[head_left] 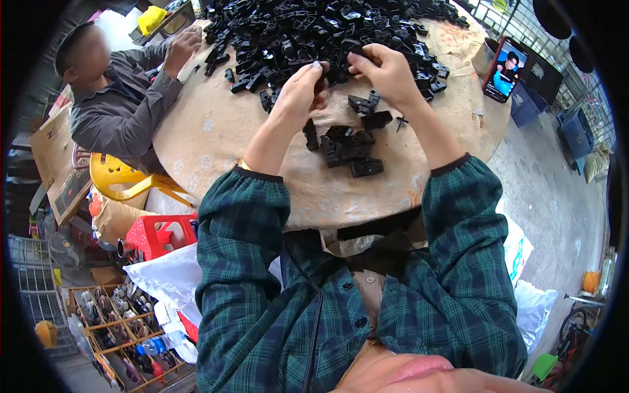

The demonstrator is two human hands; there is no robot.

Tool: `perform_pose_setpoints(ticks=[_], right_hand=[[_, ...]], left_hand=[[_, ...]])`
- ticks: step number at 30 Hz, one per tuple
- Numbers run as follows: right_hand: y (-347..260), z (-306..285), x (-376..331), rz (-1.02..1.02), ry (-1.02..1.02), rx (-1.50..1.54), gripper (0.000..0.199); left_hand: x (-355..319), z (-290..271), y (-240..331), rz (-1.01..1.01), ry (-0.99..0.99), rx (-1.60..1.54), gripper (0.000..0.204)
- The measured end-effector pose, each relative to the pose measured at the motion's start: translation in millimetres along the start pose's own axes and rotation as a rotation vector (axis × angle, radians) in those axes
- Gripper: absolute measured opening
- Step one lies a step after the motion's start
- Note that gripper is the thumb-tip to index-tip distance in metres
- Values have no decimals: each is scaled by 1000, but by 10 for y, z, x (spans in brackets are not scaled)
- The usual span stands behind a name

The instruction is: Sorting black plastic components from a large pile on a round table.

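Both my hands are over the near side of a big heap of black plastic parts (288, 29) on a round table. My left hand (296, 93) has its fingers curled around a black plastic part, mostly hidden by the fingers. Thumb and forefinger of my right hand (391, 75) pinch another black plastic part (354, 50) at the heap's edge. Between my forearms lies a small group of black assembled parts (347, 145), apart from the heap. A small black star-shaped piece (401, 122) rests beside my right wrist.
A beige patterned cloth (216, 144) covers the table. At the far left a person in a grey jacket (124, 108) has their hands at the table. A phone (504, 69) stands propped at the right edge. Left below are a yellow chair (118, 177) and a red stool (147, 237).
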State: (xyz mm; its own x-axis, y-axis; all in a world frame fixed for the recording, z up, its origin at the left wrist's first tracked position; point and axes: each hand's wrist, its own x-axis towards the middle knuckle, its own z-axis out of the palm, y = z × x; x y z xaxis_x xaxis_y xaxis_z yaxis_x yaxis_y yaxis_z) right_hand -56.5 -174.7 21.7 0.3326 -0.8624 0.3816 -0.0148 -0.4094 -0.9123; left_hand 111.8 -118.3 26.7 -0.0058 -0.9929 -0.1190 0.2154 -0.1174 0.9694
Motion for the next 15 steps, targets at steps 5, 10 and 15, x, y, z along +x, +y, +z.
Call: perform_pose_setpoints(ticks=[5, 10, 15], right_hand=[[-135, 91, -131, 87, -71, 177, 20], [-165, 151, -171, -101, 88, -90, 25], [-153, 126, -193, -163, -2, -19, 27]], left_hand=[[73, 64, -78, 164, -137, -303, 23], [49, 53, -97, 384, -73, -97, 22], [-10, 77, -41, 445, -5, 152, 23]])
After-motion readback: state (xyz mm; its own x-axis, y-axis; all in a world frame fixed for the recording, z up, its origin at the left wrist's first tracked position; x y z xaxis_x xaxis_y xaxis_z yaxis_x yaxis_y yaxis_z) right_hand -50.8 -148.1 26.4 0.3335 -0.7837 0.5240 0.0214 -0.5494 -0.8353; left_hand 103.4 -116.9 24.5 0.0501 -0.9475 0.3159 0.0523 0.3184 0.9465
